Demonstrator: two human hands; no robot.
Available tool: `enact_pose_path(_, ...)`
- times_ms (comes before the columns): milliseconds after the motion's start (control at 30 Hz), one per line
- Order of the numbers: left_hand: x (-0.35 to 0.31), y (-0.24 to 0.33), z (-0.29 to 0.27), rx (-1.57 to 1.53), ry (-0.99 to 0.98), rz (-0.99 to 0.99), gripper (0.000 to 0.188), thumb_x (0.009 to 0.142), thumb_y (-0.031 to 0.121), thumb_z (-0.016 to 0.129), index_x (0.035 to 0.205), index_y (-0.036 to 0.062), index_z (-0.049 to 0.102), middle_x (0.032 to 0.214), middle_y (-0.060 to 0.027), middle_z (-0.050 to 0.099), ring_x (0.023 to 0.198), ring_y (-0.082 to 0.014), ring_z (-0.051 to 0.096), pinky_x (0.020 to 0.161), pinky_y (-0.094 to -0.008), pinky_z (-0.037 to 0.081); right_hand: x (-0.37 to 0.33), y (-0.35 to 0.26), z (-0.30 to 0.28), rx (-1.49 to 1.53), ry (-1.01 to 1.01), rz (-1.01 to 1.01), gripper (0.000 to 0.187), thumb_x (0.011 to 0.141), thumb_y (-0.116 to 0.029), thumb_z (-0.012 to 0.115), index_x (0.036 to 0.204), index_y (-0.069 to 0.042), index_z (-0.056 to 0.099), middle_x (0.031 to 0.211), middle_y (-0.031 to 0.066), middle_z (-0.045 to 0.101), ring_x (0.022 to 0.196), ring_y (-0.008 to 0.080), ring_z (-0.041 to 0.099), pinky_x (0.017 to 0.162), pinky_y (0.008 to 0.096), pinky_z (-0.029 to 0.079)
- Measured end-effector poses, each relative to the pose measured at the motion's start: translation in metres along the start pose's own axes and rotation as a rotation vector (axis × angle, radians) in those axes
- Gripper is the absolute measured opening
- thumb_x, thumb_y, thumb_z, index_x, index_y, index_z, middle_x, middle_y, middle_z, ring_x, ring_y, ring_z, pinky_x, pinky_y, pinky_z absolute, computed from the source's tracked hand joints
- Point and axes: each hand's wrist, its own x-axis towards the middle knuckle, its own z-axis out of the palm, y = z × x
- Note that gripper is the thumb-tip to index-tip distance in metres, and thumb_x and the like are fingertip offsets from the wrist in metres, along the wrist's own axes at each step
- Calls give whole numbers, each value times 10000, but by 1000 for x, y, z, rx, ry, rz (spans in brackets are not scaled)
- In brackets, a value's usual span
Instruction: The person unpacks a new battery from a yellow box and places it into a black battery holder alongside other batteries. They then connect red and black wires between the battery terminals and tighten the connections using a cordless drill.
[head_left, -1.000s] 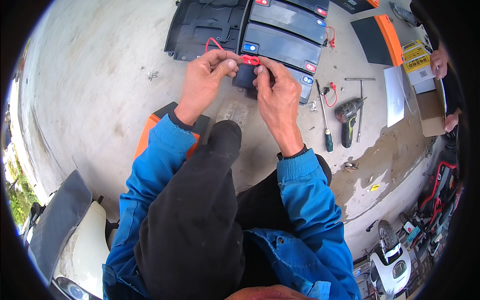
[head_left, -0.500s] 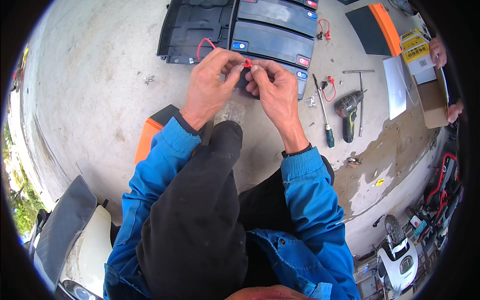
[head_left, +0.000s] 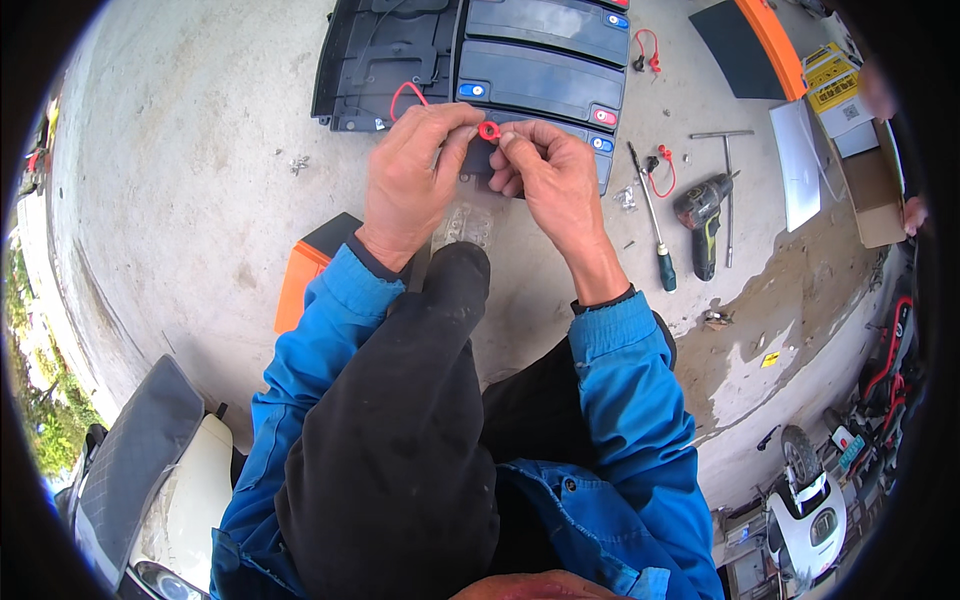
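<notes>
Between my two hands is a red ring-shaped terminal cap (head_left: 489,131), its round opening facing up. My left hand (head_left: 412,185) pinches its left side, with thumb and forefinger closed. On its right side my right hand (head_left: 556,180) grips it between thumb and fingertips, the other fingers curled. A red cable (head_left: 405,93) loops up behind my left knuckles; whether it joins the cap is hidden. Just beyond my hands lie several dark batteries (head_left: 540,75) in a row, with blue and red terminals. The black plastic case (head_left: 345,85) holding them extends to the left.
On the right lie a screwdriver (head_left: 655,225), a cordless drill (head_left: 702,215), a T-handle wrench (head_left: 729,200) and short red cables (head_left: 664,172). An orange-and-black part (head_left: 300,285) sits by my left forearm. Another person's hand (head_left: 914,215) is near an open carton (head_left: 872,200).
The cap has turned, so its ring opening now shows between my fingertips. My hands have shifted slightly left. At the right edge the other person's upper hand has moved and blurred.
</notes>
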Motion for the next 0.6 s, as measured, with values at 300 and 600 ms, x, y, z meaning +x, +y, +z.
enact_pose_path(300, 5, -9, 8, 40, -17, 105, 182, 963, -27, 789, 1133, 36, 781, 1172, -90, 809, 1071, -315, 757, 960, -408, 596, -2, -3, -1, 0, -7, 23, 252, 1147, -175, 675, 1199, 47, 781, 924, 52, 766, 757, 118, 721, 683, 265, 574)
enact_pose_path(600, 16, -9, -9, -274, -290, -453, 190, 987, -24, 799, 1172, 23, 803, 1109, -3, 787, 889, -92, 632, 805, -298, 547, -1, 0, -2, -6, -22, 18, 233, 1134, -150, 686, 1205, 50, 783, 932, 63, 777, 770, 124, 739, 689, 267, 587)
